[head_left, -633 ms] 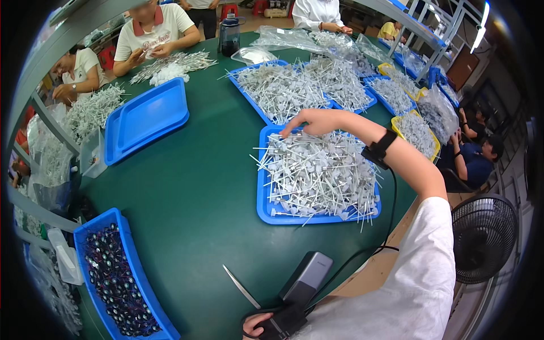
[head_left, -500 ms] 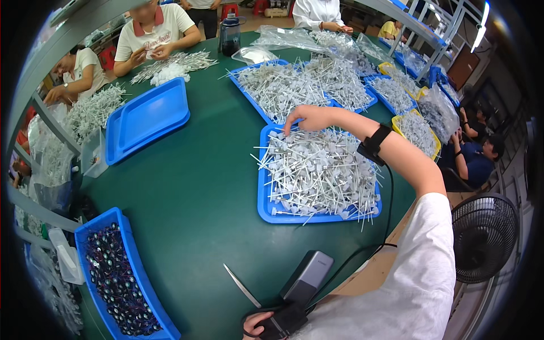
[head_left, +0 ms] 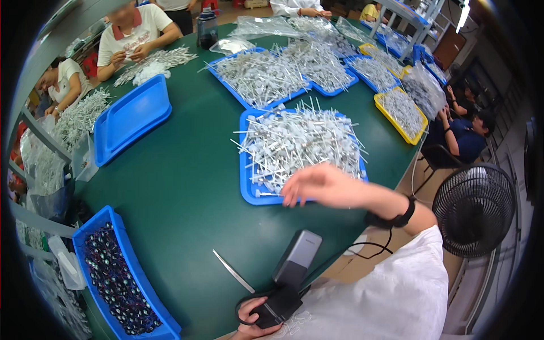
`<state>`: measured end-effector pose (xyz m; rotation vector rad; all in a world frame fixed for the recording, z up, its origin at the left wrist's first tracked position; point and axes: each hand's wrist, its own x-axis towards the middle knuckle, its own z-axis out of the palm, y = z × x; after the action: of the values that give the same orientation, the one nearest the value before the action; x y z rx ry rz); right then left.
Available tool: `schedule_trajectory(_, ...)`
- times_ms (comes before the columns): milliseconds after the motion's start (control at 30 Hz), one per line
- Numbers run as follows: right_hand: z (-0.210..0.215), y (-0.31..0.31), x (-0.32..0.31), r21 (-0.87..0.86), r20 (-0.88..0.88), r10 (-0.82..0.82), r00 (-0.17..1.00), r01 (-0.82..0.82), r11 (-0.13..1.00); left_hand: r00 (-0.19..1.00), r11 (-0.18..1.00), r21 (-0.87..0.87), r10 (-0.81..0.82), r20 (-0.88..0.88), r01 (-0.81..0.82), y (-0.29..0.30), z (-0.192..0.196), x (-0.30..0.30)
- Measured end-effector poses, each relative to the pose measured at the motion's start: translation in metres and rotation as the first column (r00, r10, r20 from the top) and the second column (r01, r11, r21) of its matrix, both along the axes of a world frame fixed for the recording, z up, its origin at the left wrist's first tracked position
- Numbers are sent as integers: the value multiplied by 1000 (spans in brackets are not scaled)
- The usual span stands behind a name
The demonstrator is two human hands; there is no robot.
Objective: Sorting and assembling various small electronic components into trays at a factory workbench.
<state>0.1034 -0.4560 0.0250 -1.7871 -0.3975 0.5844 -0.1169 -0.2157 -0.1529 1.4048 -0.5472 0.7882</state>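
My right hand (head_left: 317, 186) hangs over the front edge of the near blue tray (head_left: 245, 175), slightly blurred. Its fingers are apart and bent downward, and I see nothing between them. That tray is heaped with thin white sticks bearing pale plastic heads (head_left: 300, 141). At the bottom, the fingers of my left hand (head_left: 254, 315) curl around a black object (head_left: 277, 306), partly hidden, whose kind I cannot make out. A slim pointed metal blade (head_left: 232, 270) reaches from beside this hand across the green table. A grey and black power bank (head_left: 299, 258) lies just beyond.
A blue bin (head_left: 139, 272) of small dark wired parts with shiny round faces stands at left. Past it are an empty blue tray (head_left: 136, 116) and more stick-filled trays (head_left: 255, 79). A yellow tray (head_left: 402, 116) and a black fan (head_left: 473, 209) are at right. Other people sit around the table.
My right hand has come back from the far edge of the near tray to its front edge, its fingers spreading. The view has shifted; my left hand stays by the black object.
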Motion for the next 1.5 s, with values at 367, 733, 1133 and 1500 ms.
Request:
schedule_trajectory(367,-106,-11,-72,318,-826,-353,438,881,349,978,947,275,-122,-171,167,19,21,4)
schedule_trajectory(733,-131,1,-57,479,-734,-476,485,866,143,987,957,267,-79,-141,115,13,21,1)
schedule_trajectory(1133,-136,-127,-53,327,-636,-704,316,937,125,983,953,260,-126,-132,157,14,17,3)
schedule_trajectory(1500,-144,-247,-13,110,-504,-845,180,983,144,985,934,316,-142,-100,167,11,25,5)
